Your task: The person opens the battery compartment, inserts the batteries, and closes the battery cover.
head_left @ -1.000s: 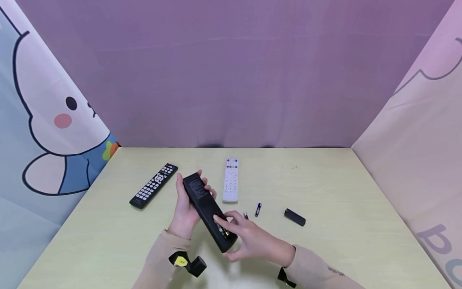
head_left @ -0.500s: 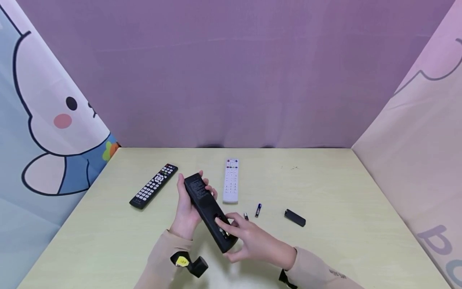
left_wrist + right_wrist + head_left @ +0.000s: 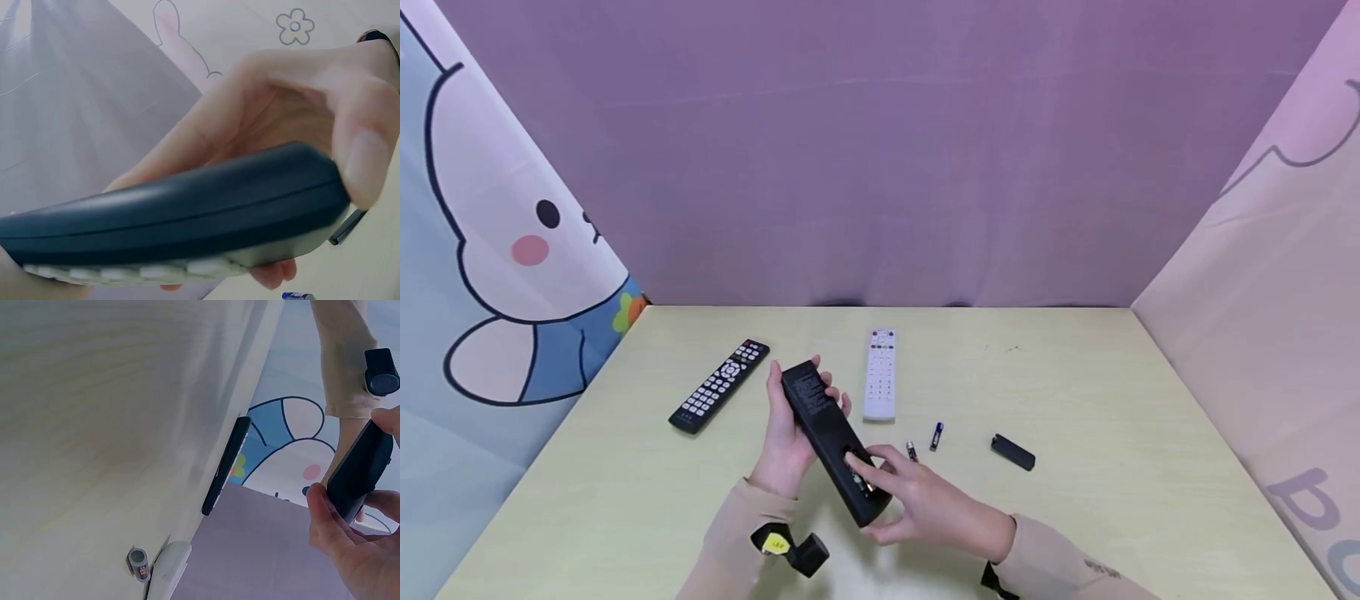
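In the head view a black remote control (image 3: 811, 404) is held back side up, off the table and tilted. My left hand (image 3: 784, 446) grips its upper part, thumb along one side and fingers round the other. Its battery compartment is uncovered, with a battery (image 3: 859, 482) partly visible inside. My right hand (image 3: 928, 497) has the index fingertip at the compartment and the thumb at the remote's lower end. In the left wrist view the remote (image 3: 175, 206) appears side-on, white buttons underneath. The right wrist view shows my right hand (image 3: 356, 559) around the remote (image 3: 362, 469).
A black battery cover (image 3: 1012, 452) lies to the right on the table. Two loose batteries, one dark blue (image 3: 937, 436) and one (image 3: 912, 451) near my right hand, lie beyond it. A white remote (image 3: 880, 375) and another black remote (image 3: 720, 386) lie farther back.
Both hands and the remote shift only slightly; the right index finger stays at the compartment. Things on the table stay where they were.
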Demonstrator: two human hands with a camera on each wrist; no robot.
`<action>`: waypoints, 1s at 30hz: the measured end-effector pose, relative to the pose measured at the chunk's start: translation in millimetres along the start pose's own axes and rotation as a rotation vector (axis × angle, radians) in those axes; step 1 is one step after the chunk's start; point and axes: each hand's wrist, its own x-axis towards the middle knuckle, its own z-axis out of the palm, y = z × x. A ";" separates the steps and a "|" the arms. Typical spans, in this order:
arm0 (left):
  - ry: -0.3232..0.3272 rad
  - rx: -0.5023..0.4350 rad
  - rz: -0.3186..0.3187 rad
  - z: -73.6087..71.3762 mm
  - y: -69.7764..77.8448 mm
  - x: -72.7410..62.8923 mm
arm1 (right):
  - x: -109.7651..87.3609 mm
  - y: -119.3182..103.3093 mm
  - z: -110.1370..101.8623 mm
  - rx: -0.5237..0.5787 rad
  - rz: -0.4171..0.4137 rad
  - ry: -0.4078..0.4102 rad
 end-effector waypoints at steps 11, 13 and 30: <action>-0.016 -0.006 -0.009 -2.0 2.3 -2.8 | 2.0 -3.6 -1.9 0.058 0.056 -0.051; -0.016 -0.012 -0.010 -2.3 2.1 -3.0 | 3.7 -4.2 -3.0 0.079 0.066 -0.058; -0.105 -0.084 -0.011 18.8 12.3 -7.8 | 7.9 -7.4 -4.3 0.116 -0.170 0.227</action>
